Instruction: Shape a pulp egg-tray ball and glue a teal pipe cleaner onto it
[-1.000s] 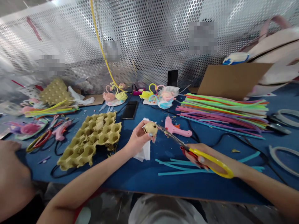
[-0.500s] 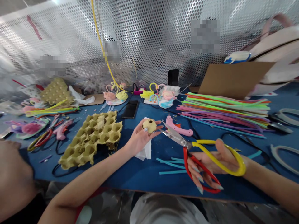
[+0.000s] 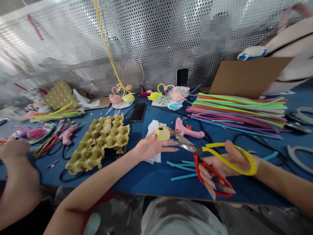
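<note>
Left hand [image 3: 151,147] holds one yellow ball [image 3: 162,133], right hand [image 3: 220,166] one pair of scissors [image 3: 187,147].

Pulp egg tray [image 3: 97,143], pink glue gun [image 3: 183,128], heaped pipe cleaners [image 3: 234,114], black smartphone [image 3: 138,112], blue worktable [image 3: 156,186], perforated metal screen [image 3: 156,39]

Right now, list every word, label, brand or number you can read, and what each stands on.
No word, brand or number can be read; the blue-and-white object behind the cardboard sheet has markings too blurred to read, and pixelated patches cover parts of the perforated metal panel.
</note>
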`<state>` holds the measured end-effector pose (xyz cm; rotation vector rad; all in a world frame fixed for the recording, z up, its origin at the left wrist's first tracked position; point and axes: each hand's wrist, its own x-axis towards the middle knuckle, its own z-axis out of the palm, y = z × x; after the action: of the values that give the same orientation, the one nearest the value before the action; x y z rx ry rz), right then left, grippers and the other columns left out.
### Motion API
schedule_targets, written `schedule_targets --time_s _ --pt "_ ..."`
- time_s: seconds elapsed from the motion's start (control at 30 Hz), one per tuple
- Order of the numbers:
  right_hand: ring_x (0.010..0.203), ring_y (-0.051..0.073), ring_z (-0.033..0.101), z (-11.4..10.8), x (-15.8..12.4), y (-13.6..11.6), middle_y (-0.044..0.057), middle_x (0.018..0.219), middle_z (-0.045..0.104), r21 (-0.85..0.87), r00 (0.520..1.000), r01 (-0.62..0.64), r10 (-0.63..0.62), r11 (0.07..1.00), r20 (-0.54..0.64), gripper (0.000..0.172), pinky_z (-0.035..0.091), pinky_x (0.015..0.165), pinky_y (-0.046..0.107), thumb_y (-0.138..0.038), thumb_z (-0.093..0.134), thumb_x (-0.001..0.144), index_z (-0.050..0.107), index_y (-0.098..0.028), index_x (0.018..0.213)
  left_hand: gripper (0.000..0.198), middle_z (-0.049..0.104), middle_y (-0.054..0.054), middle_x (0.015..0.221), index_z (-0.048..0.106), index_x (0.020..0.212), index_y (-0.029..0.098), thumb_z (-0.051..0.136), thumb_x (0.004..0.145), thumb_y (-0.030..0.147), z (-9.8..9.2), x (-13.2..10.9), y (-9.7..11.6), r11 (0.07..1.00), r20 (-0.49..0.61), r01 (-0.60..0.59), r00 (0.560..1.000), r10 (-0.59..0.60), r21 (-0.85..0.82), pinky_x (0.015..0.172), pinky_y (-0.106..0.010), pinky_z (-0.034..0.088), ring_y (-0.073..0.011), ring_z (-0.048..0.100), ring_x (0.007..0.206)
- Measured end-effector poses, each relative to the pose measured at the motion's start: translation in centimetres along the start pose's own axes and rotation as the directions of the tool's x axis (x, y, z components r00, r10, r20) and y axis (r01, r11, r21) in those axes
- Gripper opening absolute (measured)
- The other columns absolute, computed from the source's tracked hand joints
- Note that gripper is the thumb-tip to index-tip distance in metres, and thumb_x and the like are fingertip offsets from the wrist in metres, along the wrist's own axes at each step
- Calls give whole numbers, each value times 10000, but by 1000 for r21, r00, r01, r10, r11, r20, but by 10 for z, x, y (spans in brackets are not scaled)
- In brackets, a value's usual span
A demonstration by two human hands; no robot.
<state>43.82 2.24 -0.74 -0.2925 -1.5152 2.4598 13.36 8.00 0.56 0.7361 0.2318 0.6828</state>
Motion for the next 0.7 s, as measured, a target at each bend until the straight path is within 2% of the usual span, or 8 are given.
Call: schedule_targets --time_s 0.07,0.17,0.3,0.43,0.7 --pt "763 268 675 -4 0 2 168 952 649 97 999 15 -19 995 33 981 522 489 325 -970 166 733 541 -139 1097 673 555 -145 1490 585 1354 242 829 753 420 -2 1 1 1000 -9 -15 1000 15 12 1083 -595 435 -348 663 1176" --pt "789 262 674 -6 -1 0 195 1008 645 133 999 14 -20 991 44 984 539 499 321 -955 221 751 552 -106 1122 693 522 -145 1524 573 1373 226 818 761 439 -4 3 3 999 -20 -24 999 25 26 1088 -539 441 -341 639 1220" --pt "779 252 672 -3 -1 -5 190 991 654 131 998 18 -25 991 53 985 546 506 318 -952 215 754 550 -100 1117 693 502 -140 1543 573 1372 231 812 762 458 -2 6 4 999 -25 -18 1000 20 51 1083 -495 446 -335 621 1252" --pt "769 250 671 -3 -1 -4 188 985 661 114 998 15 -22 993 61 986 543 504 316 -955 200 752 547 -104 1109 615 490 -137 1548 628 1290 221 817 755 457 1 6 5 998 -21 -27 999 28 63 1064 -471 466 -322 608 1252" --pt "751 243 672 -5 -3 -9 184 1000 659 74 998 9 -13 997 56 978 528 497 305 -951 209 753 549 -110 1117 523 570 -87 1451 677 1220 250 830 755 434 -2 3 11 987 -67 -143 987 147 68 1025 -388 495 -262 616 1196"
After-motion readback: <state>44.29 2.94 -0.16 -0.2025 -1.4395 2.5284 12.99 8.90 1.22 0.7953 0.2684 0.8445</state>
